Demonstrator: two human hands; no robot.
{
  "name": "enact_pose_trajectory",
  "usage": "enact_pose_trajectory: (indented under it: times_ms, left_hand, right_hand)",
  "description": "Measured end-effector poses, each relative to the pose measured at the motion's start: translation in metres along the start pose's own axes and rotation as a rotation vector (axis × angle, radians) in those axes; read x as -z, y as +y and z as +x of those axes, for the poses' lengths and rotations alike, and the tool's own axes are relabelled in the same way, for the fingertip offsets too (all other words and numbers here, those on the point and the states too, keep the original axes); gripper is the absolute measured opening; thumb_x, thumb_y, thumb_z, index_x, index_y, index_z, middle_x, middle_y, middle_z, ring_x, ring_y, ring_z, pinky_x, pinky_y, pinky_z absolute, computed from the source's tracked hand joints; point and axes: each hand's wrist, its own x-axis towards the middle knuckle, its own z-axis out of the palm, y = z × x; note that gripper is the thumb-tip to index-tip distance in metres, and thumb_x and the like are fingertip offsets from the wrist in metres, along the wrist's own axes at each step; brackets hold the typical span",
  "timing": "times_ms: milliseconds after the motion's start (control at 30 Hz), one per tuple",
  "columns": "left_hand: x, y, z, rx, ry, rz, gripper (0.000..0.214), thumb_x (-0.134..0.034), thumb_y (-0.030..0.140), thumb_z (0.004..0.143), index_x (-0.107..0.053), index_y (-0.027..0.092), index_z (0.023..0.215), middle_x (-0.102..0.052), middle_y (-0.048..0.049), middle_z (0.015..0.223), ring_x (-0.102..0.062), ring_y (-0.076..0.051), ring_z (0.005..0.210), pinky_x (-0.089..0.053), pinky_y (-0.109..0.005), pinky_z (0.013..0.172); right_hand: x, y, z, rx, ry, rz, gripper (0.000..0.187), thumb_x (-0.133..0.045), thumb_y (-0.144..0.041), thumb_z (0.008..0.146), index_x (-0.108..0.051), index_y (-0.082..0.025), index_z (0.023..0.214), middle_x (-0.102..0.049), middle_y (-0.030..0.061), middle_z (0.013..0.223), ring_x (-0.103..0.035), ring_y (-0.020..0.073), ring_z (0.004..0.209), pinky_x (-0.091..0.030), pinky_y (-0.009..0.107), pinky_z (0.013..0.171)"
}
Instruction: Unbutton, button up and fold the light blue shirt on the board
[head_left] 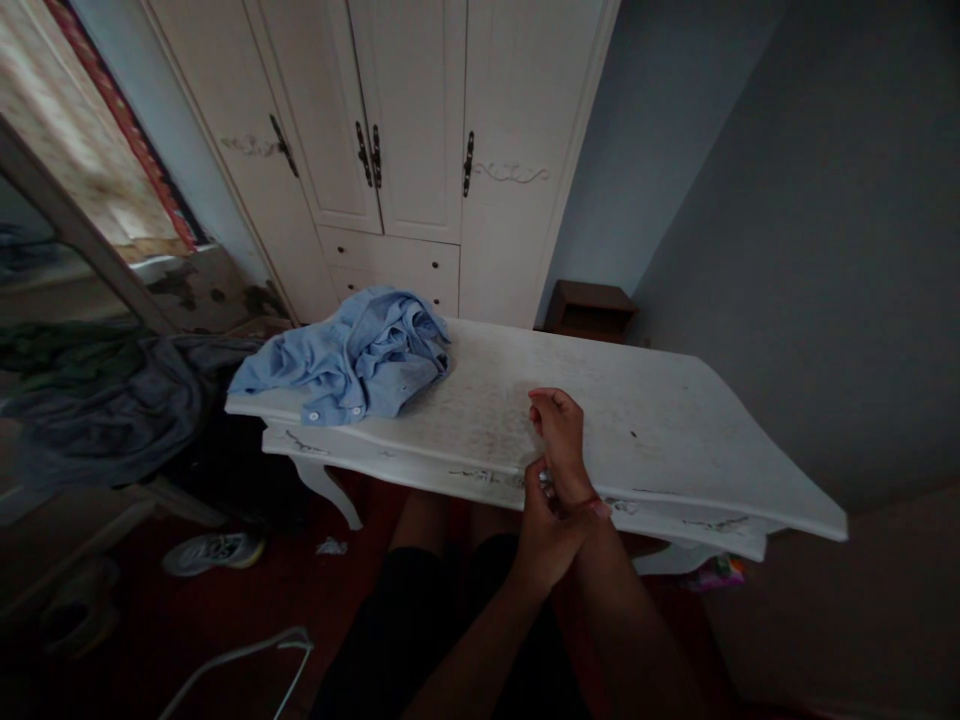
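Observation:
My left hand (551,535) is wrapped around my right wrist, where a thin reddish band (596,505) shows. Its thumb lies along the near side of the wrist, and its other fingers are partly hidden. My right hand (559,428) hangs over the front part of the white table (660,395), fingers curled in, with nothing visible in them. A crumpled light blue button shirt (360,355) lies on the table's left end, apart from both hands.
A white wardrobe (420,120) stands behind the table, with a small brown cabinet (592,305) beside it. Dark clothes (112,420) are heaped at the left. On the red floor are a shoe (214,552) and a white hanger (247,650).

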Motion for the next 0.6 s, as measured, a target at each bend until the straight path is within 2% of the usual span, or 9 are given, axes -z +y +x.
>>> enact_pose_trajectory:
  times_ms: [200, 400, 533, 600]
  left_hand:
    - [-0.015, -0.005, -0.010, 0.100, 0.085, -0.011, 0.082, -0.083, 0.037, 0.061, -0.039, 0.019, 0.128, -0.068, -0.0061, 0.095, -0.065, -0.020, 0.087, -0.049, -0.030, 0.077]
    - [-0.030, -0.017, -0.014, 0.194, 0.162, -0.080, 0.097, -0.086, 0.031, 0.053, -0.040, 0.014, 0.136, -0.070, -0.0074, 0.094, -0.067, -0.022, 0.085, -0.050, -0.030, 0.077]
    - [-0.031, -0.031, -0.014, 0.202, 0.235, -0.083, 0.088, -0.087, 0.039, 0.053, -0.052, 0.013, 0.130, -0.070, -0.0096, 0.099, -0.066, -0.027, 0.096, -0.052, -0.032, 0.083]
    - [-0.027, -0.037, -0.016, 0.176, 0.202, -0.082, 0.084, -0.087, 0.041, 0.053, -0.057, 0.012, 0.126, -0.070, -0.0106, 0.101, -0.064, -0.029, 0.101, -0.051, -0.034, 0.087]
  right_hand:
    - [0.018, 0.003, -0.007, 0.050, 0.067, -0.075, 0.019, -0.060, -0.033, 0.072, -0.066, -0.016, 0.078, -0.053, -0.0052, 0.055, -0.046, 0.0103, 0.052, -0.034, 0.023, 0.052]
    - [0.034, -0.012, -0.017, 0.128, 0.223, -0.175, 0.020, -0.059, -0.032, 0.072, -0.067, -0.016, 0.081, -0.054, -0.0043, 0.056, -0.049, 0.0116, 0.054, -0.037, 0.024, 0.054]
    - [0.039, -0.016, -0.030, 0.168, 0.347, -0.271, 0.020, -0.057, -0.027, 0.072, -0.068, -0.016, 0.084, -0.055, -0.0036, 0.056, -0.050, 0.0119, 0.053, -0.038, 0.024, 0.054]
    - [0.042, -0.012, -0.034, 0.157, 0.429, -0.231, 0.020, -0.057, -0.026, 0.071, -0.069, -0.016, 0.084, -0.055, -0.0035, 0.056, -0.050, 0.0116, 0.053, -0.038, 0.024, 0.053]
